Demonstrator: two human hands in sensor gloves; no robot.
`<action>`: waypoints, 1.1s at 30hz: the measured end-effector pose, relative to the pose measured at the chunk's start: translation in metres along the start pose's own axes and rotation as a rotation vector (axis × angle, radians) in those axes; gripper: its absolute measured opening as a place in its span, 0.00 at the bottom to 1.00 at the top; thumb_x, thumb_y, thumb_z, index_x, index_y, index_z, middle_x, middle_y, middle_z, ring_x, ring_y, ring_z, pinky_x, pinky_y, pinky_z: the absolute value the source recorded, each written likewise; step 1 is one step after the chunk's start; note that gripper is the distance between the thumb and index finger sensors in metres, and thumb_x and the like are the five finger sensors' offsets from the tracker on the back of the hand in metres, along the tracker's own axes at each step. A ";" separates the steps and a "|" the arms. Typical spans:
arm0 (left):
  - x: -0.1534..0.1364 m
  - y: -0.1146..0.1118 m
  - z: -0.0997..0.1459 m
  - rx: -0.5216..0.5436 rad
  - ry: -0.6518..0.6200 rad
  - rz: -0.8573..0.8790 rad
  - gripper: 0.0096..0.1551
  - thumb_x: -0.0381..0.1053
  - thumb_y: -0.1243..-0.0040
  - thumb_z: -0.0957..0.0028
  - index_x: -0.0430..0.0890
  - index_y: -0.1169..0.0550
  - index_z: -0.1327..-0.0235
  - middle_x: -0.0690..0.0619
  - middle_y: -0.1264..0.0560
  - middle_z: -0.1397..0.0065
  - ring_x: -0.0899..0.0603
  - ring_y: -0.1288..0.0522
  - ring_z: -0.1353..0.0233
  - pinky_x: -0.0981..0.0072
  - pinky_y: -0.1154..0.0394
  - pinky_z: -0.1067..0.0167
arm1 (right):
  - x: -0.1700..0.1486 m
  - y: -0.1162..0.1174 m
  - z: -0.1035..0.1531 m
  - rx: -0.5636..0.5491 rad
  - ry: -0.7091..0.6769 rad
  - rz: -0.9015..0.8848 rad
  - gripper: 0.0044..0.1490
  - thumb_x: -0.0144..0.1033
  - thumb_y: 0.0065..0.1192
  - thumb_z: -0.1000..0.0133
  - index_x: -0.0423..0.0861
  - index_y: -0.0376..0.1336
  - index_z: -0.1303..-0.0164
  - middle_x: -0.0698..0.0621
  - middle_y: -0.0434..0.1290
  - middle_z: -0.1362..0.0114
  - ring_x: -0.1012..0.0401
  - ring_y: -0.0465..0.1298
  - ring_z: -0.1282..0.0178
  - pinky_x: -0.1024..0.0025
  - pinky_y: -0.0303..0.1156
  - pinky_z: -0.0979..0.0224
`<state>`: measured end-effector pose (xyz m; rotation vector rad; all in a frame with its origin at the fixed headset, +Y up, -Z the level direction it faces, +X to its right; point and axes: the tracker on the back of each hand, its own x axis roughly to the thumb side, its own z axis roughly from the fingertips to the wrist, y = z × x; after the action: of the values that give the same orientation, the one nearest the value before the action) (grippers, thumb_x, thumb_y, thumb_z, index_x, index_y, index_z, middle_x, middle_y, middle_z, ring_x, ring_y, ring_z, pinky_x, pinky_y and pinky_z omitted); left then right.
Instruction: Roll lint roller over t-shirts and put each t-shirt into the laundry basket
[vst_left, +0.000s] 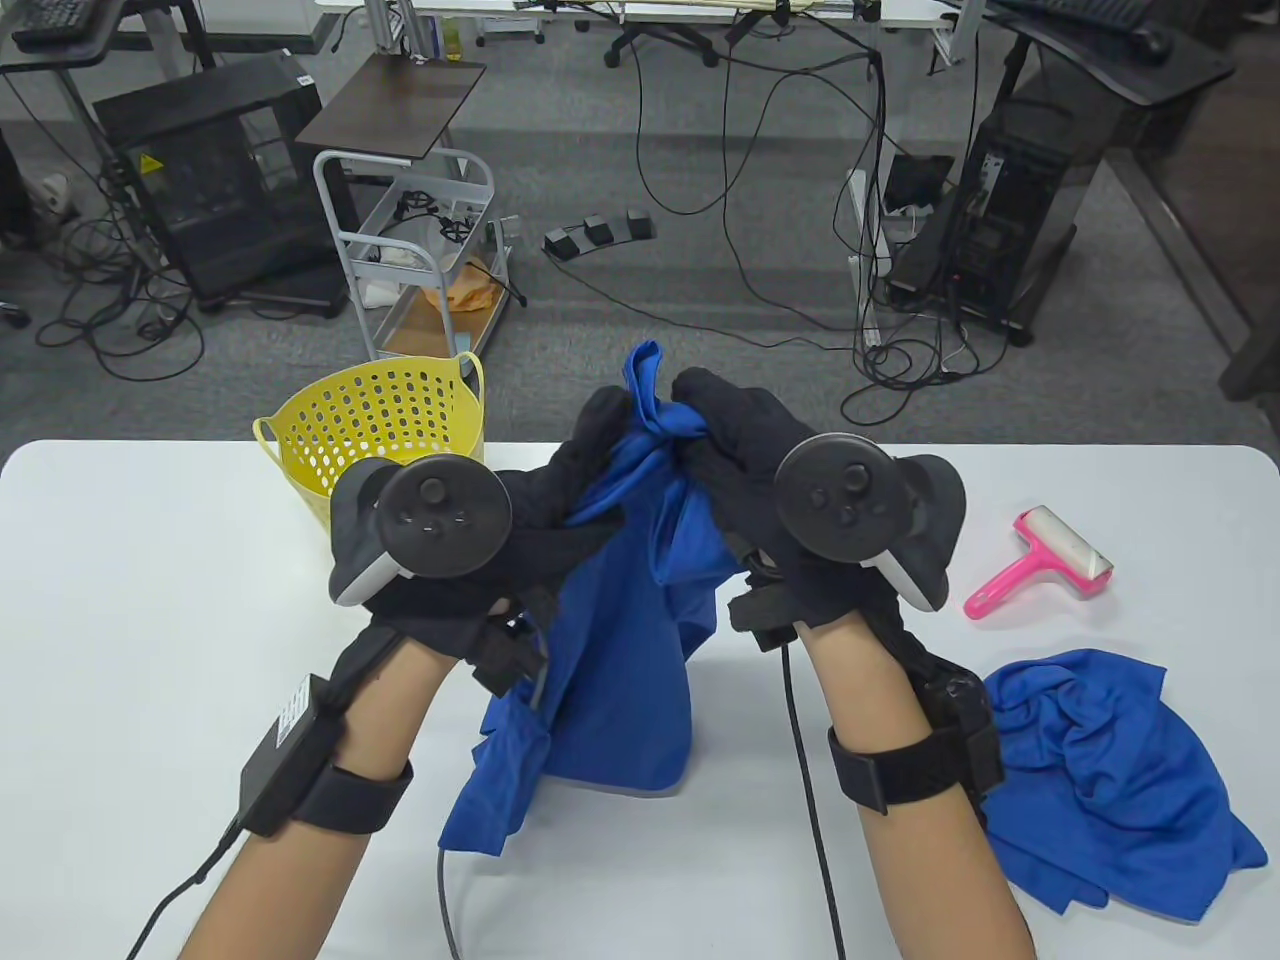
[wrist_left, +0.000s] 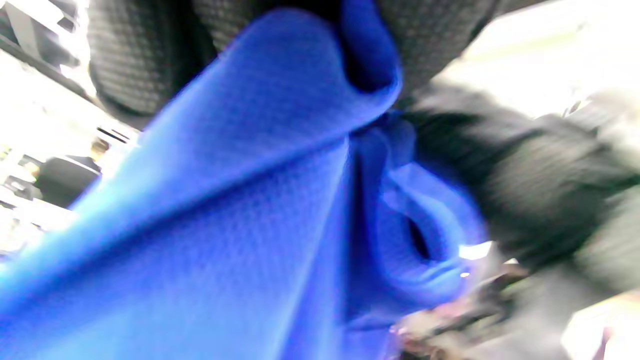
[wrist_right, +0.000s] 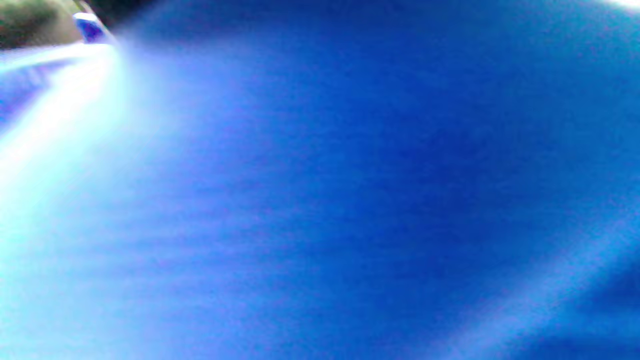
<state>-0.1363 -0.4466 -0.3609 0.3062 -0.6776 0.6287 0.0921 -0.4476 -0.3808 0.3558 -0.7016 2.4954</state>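
Both grips, left hand (vst_left: 560, 500) and right hand (vst_left: 735, 440), clench bunched blue fabric t-shirt (vst_left: 620, 660) above white table (vst_left: 150, 600), beside yellow perforated plastic laundry basket (vst_left: 375, 420); pink lint roller (vst_left: 1040, 562) near second crumpled blue t-shirt (vst_left: 1100, 775).

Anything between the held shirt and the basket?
Nothing visible. Both hands hold the shirt up over the table; the basket stands open just beyond the left hand, at the far edge. The roller and second shirt lie on the right, off that path.
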 end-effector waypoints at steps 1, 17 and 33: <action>0.004 0.001 -0.002 -0.016 0.003 0.024 0.47 0.51 0.36 0.43 0.77 0.53 0.28 0.52 0.14 0.49 0.55 0.08 0.69 0.61 0.14 0.56 | -0.003 0.008 -0.003 0.028 0.022 0.015 0.35 0.51 0.61 0.42 0.58 0.54 0.24 0.53 0.70 0.27 0.55 0.77 0.38 0.60 0.78 0.38; -0.001 0.005 -0.011 0.001 0.110 0.361 0.35 0.46 0.42 0.41 0.48 0.43 0.23 0.43 0.34 0.24 0.45 0.21 0.23 0.54 0.28 0.27 | 0.003 0.049 0.050 0.167 -0.016 -0.071 0.47 0.73 0.52 0.48 0.50 0.60 0.29 0.47 0.73 0.28 0.53 0.81 0.42 0.60 0.81 0.44; -0.021 0.028 0.030 0.164 0.329 -0.670 0.43 0.50 0.27 0.50 0.56 0.39 0.25 0.54 0.27 0.26 0.52 0.19 0.26 0.58 0.29 0.25 | -0.067 0.021 0.036 0.094 0.178 -0.014 0.23 0.49 0.59 0.43 0.58 0.68 0.39 0.55 0.81 0.43 0.66 0.83 0.64 0.81 0.80 0.67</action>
<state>-0.1817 -0.4476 -0.3511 0.5380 -0.1781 0.0828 0.1402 -0.5099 -0.3848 0.1680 -0.5096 2.5141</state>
